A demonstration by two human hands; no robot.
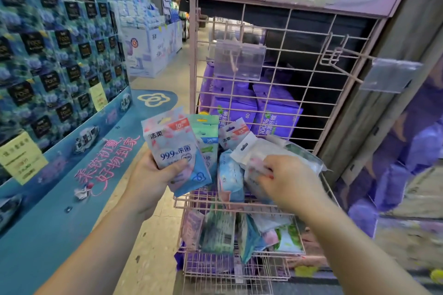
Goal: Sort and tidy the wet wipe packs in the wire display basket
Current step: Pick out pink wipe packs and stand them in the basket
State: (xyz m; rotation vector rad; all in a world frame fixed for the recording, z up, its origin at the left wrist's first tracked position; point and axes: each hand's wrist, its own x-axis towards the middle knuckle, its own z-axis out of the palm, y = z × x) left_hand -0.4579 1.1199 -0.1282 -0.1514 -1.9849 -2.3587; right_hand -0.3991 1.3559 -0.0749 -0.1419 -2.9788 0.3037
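Shop aisle, pink wire rack: sorting wet wipe packs by kind.
Her left hand grasps a fanned stack of packs, thumb across the front one, just left of the upper basket. Her right hand, inside that basket, pinches a white pack lying on the jumble. Best to lift it clear, check its print against the held stack, then stand like with like. Below her hands, the lower basket holds more packs, leaning every way. Beyond her fingers, purple bags sit behind the grid.
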